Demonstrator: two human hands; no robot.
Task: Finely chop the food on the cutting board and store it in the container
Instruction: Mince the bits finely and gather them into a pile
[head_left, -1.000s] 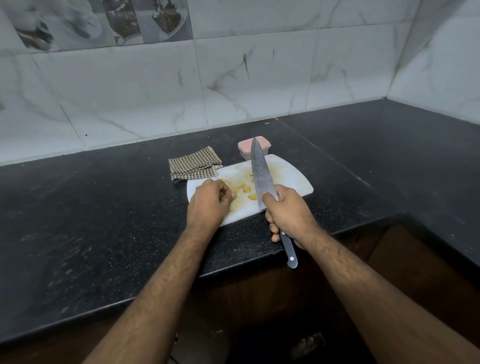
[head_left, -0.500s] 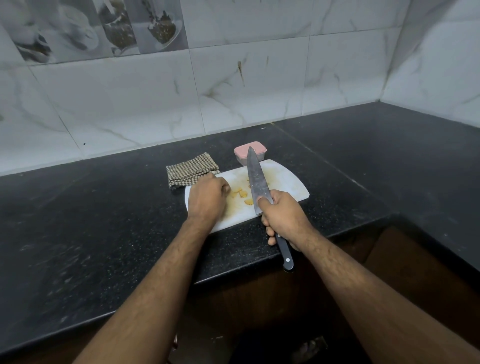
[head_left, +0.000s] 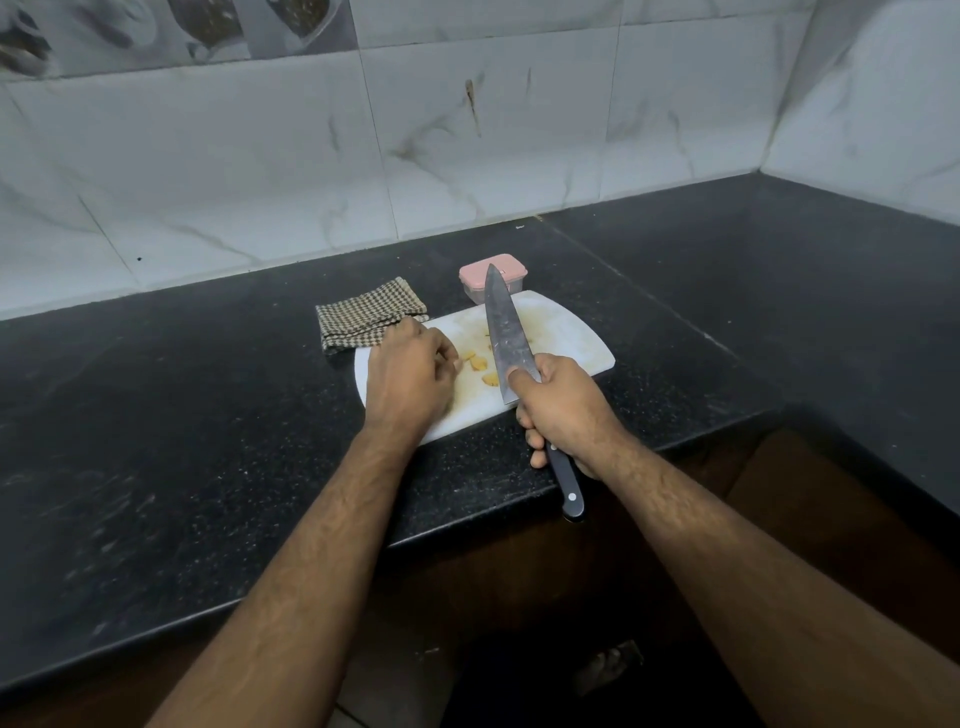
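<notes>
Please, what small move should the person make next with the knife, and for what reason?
Probably bring the knife down onto the yellow food pieces and continue chopping. The right hand grips the handle with the blade over the cutting board, the left hand rests curled beside the pieces, they still look coarse, and the pink container is still lidded.

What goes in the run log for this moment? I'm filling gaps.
stage: chopping | right hand: grips knife over cutting board | left hand: curled beside food pieces | container: lidded
</notes>
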